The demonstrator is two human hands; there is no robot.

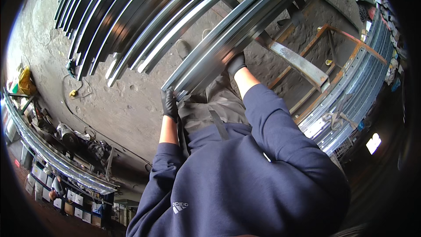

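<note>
A long shiny metal channel (219, 48) runs from in front of my waist up toward the far right. My left hand (169, 105), in a black glove, is closed around its near end. Farther along its right edge, my right hand (237, 63), also in a black glove, grips the channel, its fingertips hidden beneath the metal. Just left of the channel, a stack of similar long metal profiles (127, 22) lies side by side, their near ends uneven.
A rusty metal frame (315, 44) stands to the right beside a pile of perforated metal strips (351, 92). On the concrete floor (118, 114), a dark cable (90, 127) trails along the left. A cluttered workbench (66, 160) and boxes (72, 197) fill the lower left.
</note>
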